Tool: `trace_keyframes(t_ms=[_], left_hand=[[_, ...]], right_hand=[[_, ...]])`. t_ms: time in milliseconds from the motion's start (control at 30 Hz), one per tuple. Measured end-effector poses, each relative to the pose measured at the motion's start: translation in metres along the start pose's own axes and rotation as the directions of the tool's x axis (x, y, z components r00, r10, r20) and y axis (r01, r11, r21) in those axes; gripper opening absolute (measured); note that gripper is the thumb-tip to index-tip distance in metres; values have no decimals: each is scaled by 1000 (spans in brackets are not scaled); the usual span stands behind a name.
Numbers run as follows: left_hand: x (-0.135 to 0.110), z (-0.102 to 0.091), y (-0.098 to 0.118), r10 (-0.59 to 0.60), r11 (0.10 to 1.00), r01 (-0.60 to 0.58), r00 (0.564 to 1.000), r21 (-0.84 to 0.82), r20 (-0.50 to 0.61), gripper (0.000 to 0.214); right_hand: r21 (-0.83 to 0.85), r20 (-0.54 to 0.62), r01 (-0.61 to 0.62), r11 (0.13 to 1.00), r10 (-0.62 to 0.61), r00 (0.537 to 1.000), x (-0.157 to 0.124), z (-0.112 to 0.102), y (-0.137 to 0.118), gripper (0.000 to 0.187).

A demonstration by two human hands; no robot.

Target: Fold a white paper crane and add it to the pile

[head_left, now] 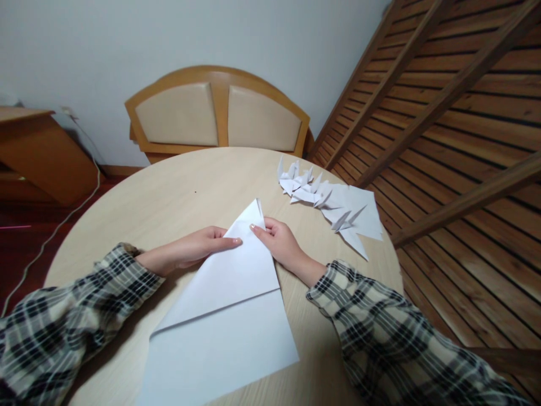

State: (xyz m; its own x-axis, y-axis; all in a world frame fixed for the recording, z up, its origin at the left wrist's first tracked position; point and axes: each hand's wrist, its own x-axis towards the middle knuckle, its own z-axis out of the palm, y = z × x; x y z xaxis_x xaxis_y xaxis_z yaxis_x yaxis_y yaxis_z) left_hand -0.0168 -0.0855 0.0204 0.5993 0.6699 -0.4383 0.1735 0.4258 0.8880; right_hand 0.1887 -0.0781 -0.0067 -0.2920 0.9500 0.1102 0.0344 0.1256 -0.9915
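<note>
A large white sheet of paper [220, 344] lies toward me, its far part folded over diagonally into a triangular flap with a narrow tip pointing away. My left hand [203, 245] grips the slanted left edge of the fold, thumb on top and fingers hidden beneath. On the right edge, near the tip, my right hand [279, 239] pinches the paper the same way, its thumb pressing the upper face. The raised tip sits just beyond both thumbs. Below the flap's lower edge, a single layer of the sheet extends toward the bottom of the view.
Several folded paper cranes [313, 189] stand along the right side of the round wooden table [169, 192], beside flat white paper [363, 208]. A chair back [220, 107] rises behind the table. Slatted wood [443, 141] borders the right, and a cable [54, 231] runs down the left.
</note>
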Motion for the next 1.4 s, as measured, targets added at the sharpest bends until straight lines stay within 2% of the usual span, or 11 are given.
trace_keyframes(t_ms=[333,600,733,833,900,1000,1167,1400], left_hand=[[-2,4,2,5,998,0,995,56,-95,36],[-1,10,6,119,987,-104,985,118,-122,36],[0,13,7,170,973,-147,979,180,-116,37],[5,10,3,248,962,-208,938,177,-243,32],[10,6,-2,260,966,-243,910,94,-322,34],[15,2,-6,247,966,-259,919,3,-308,31],[17,2,-7,326,945,-313,898,93,-296,32],[15,5,-4,317,947,-316,901,51,-295,32]], right_hand=[[-13,-79,-33,999,32,996,1,-1,-1,38],[-61,-139,-59,996,50,989,5,-3,6,39],[-71,-119,-63,995,55,991,6,-2,7,38],[-65,-70,-62,996,57,996,4,0,5,37],[-55,-22,-57,997,56,998,2,2,3,36],[-92,30,-22,996,25,999,-2,5,1,35],[-175,52,34,984,-25,998,-5,7,0,33],[-183,41,57,981,-51,998,-6,7,-2,33]])
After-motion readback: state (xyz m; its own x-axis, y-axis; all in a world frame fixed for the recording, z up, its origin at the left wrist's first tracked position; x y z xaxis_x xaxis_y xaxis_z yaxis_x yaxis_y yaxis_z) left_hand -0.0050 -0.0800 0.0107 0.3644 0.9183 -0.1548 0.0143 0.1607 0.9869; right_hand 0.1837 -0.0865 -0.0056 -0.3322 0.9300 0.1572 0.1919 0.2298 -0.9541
